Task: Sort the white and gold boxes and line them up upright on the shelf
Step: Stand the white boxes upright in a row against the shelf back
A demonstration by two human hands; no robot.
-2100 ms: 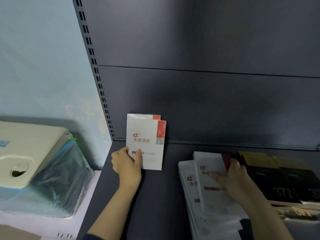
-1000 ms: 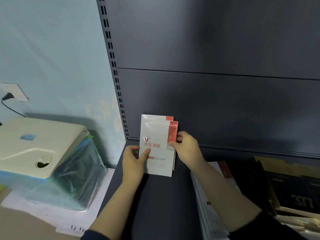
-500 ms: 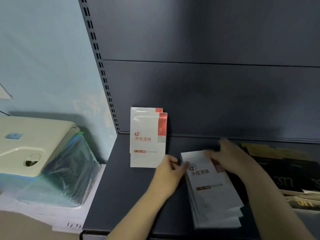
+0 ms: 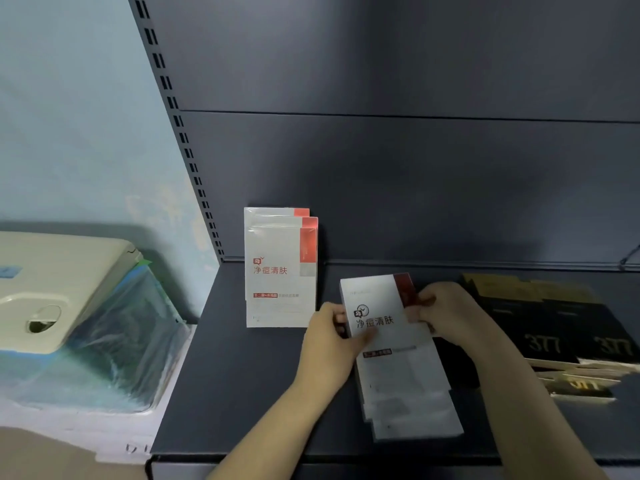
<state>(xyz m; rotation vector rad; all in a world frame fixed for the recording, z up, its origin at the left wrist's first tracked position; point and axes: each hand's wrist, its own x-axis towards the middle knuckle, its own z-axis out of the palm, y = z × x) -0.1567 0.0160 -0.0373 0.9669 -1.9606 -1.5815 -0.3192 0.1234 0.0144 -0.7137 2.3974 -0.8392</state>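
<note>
Honestly, both hands, left hand point(image 4: 325, 344) and right hand point(image 4: 446, 315), pinch the top white box point(image 4: 384, 323); lifting carelessly could drag the flat stack point(image 4: 408, 386) beneath, or bump the standing boxes point(image 4: 280, 271) just left of it.

Gold boxes point(image 4: 568, 337) cut off right; small print too blurry.

Upright white cardboard boxes with red corner point(image 4: 280, 271): three, standing left of left hand point(image 4: 329, 344). Flat white boxes in stack point(image 4: 398, 368): at least four, between both hands. Black-and-gold flat boxes point(image 4: 554, 327): several, count unclear, right of right hand point(image 4: 446, 313).
</note>
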